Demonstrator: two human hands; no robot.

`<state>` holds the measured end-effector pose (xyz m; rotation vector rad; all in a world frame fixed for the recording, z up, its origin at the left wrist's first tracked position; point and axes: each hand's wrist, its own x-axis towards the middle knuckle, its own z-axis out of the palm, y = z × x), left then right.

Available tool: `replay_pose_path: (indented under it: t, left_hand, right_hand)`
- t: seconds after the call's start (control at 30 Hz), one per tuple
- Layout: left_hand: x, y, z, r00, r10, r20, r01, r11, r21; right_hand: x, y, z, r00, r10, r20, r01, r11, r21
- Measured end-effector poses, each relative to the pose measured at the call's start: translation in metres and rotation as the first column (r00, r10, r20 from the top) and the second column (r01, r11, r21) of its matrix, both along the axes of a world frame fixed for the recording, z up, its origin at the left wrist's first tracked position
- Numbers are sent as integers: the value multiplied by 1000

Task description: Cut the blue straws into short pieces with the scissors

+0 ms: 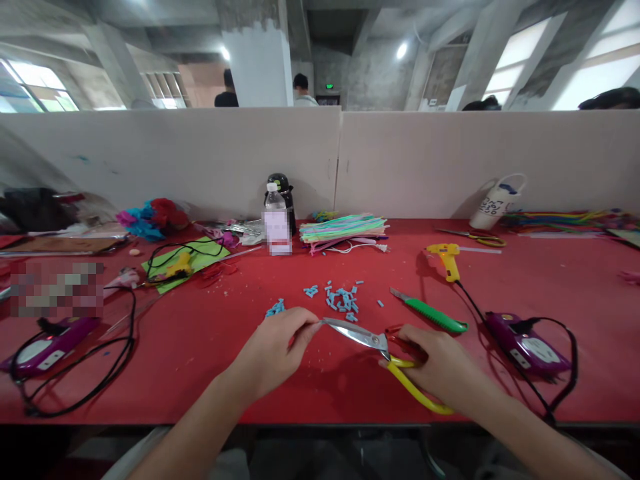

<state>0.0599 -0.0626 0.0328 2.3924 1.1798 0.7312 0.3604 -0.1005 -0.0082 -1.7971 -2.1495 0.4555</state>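
Note:
My right hand point(440, 370) is wrapped round the yellow handles of a pair of scissors point(373, 343), whose steel blades point left over the red table point(200, 347). My left hand point(280, 347) is pinched together right at the blade tips; what it holds is too small to make out. Just beyond the hands lies a scatter of several short light-blue cut pieces point(343, 298), with a few more point(275, 308) close to my left fingers.
A green utility knife point(430, 313), a yellow glue gun point(447, 257) and a purple power strip point(525, 343) lie to the right. A water bottle point(277, 223), a bundle of pastel sticks point(343, 230), a second strip point(47, 347) and cables sit left and behind. White partitions point(200, 160) back the table.

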Motion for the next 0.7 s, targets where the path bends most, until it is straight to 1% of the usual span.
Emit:
replay_pose_path:
  t: [0.13, 0.27, 0.57, 0.63, 0.7]
  left_hand:
    - [-1, 1, -1, 1000, -8, 0, 8, 1000, 15]
    - [0, 2, -2, 1000, -3, -3, 3, 1000, -3]
    - [-1, 1, -2, 1000, -4, -12, 4, 1000, -11]
    - [-2, 1, -2, 1000, -5, -15, 5, 1000, -6]
    - [-1, 1, -3, 1000, -5, -14, 5, 1000, 4]
  right_hand:
    - [-1, -1, 2, 1000, -11, 24, 10, 1000, 4]
    - [-1, -3, 5, 999, -5, 37, 4, 1000, 28]
    - [-1, -3, 3, 997, -3, 71, 0, 999, 32]
    - [-2, -3, 5, 998, -13, 59, 11, 999, 41]
    - [-2, -3, 6, 1000, 12, 3, -12, 998, 59]
